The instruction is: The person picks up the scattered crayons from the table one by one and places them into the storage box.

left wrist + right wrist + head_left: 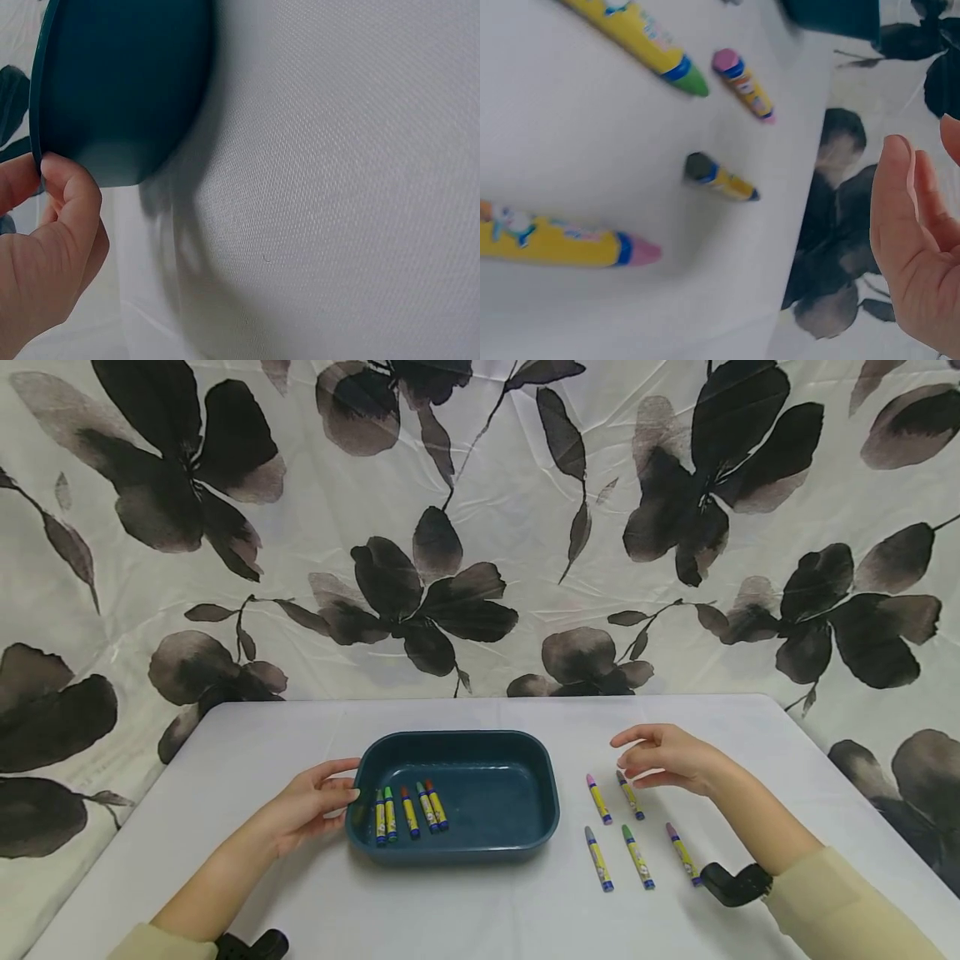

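Note:
My left hand (311, 806) pinches the left rim of a dark teal tray (510, 852); in the left wrist view its thumb and fingers meet at the tray's edge. Inside the tray, several yellow-wrapped crayons (408, 814) lie side by side toward the left. My right hand (675, 758) hovers with loosely bent fingers and nothing in them. Right beneath it lies a dark grey crayon (631, 797), its tip partly overlapped by the fingers. A pink crayon (597, 799) lies to its left. Nearer the front are a grey crayon (598, 860), a green crayon (638, 858) and a purple crayon (682, 853).
A white cloth covers the table (480, 918). Behind it hangs a white curtain (510, 527) with dark flowers. Black wrist straps (738, 885) sit on both forearms, the right one overlapping the purple crayon's end in the head view.

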`<state>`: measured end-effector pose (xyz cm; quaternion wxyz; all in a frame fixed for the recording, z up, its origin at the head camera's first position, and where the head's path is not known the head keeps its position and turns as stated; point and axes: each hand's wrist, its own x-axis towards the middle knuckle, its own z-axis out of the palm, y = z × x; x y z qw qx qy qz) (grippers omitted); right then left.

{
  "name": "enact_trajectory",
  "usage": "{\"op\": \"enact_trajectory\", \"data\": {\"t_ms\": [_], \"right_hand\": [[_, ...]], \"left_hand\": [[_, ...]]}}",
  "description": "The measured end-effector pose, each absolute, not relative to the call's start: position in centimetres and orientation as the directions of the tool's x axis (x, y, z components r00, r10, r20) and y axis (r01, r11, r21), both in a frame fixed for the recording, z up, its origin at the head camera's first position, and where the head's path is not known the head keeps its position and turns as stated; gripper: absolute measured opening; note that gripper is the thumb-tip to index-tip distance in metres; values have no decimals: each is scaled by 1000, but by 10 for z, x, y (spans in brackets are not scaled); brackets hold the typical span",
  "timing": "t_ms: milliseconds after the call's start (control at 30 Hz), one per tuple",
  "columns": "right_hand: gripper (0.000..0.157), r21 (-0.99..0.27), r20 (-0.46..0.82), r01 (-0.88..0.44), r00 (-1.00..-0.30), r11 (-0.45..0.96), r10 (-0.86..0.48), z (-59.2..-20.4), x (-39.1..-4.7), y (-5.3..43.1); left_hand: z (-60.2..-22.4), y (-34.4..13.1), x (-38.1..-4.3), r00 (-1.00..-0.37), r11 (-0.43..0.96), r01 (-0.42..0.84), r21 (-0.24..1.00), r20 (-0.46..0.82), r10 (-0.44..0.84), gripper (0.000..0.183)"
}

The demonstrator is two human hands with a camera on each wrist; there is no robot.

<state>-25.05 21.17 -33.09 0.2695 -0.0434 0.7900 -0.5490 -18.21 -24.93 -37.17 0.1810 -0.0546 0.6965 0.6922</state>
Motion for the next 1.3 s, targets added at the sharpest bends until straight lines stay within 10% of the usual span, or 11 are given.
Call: {"op": "enact_trajectory", "data": {"t_ms": [1300], "right_hand": [[44, -733, -429, 323, -902, 598, -39, -392, -246, 217]], "left_hand": [[-373, -248, -178, -931, 46, -322, 946, -325, 165, 62]]}}
